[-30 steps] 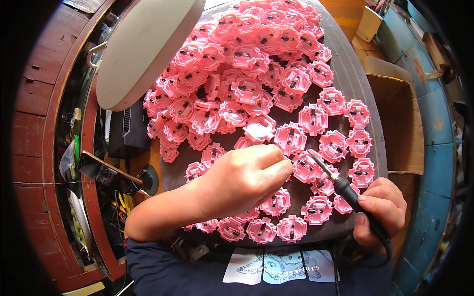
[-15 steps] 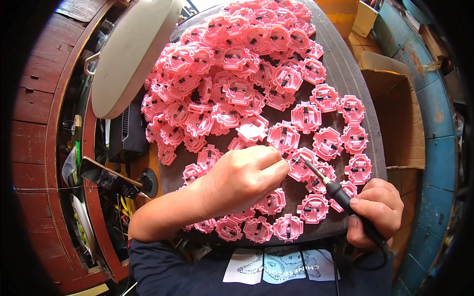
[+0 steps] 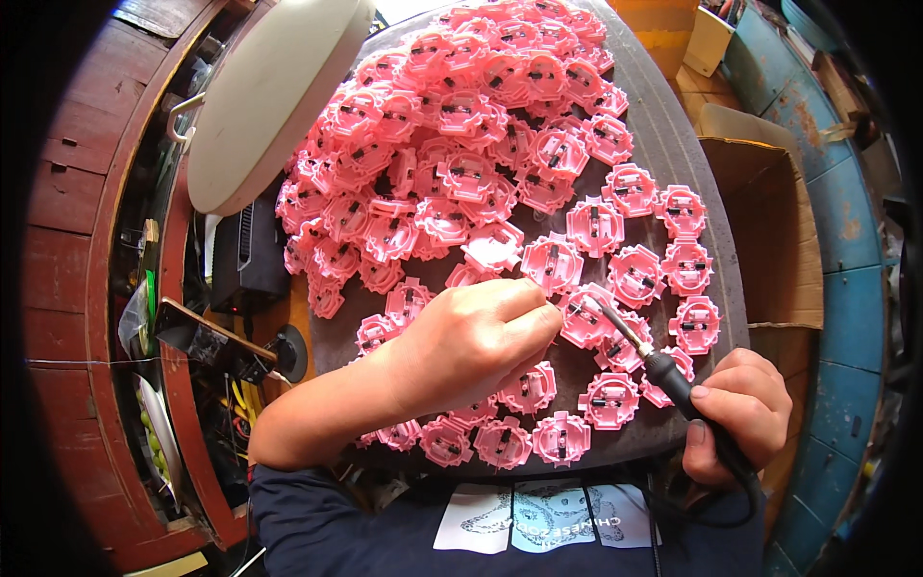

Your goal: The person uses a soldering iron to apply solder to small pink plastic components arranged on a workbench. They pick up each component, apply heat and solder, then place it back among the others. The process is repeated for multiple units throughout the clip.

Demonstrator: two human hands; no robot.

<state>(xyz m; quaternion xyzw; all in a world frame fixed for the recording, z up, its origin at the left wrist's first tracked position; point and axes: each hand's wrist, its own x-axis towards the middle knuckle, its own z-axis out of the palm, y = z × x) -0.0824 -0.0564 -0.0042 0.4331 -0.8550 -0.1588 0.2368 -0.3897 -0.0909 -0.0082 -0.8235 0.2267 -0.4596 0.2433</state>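
Observation:
My right hand [image 3: 742,409] grips the black handle of a soldering iron [image 3: 671,381]. Its metal tip slants up and left, over a round pink plastic housing [image 3: 584,319] with small black parts inside; whether the tip touches it cannot be told. Beside that housing's left edge, my left hand [image 3: 492,332] is closed, thumb and fingers pressed together. Whatever those fingers hold is hidden. Similar pink housings [image 3: 610,401] lie spread around both hands on the dark grey tabletop [image 3: 663,106].
A large heap of pink housings [image 3: 452,115] covers the far part of the tabletop. At the left are a pale oval panel with a handle [image 3: 274,106], a black box [image 3: 248,255] and a phone on a stand [image 3: 216,337]. An open cardboard box [image 3: 769,231] stands at the right.
The soldering iron and my right hand have shifted slightly right, and the tip sits a little further right over the same housing. My left hand has hardly moved. The view has tilted slightly.

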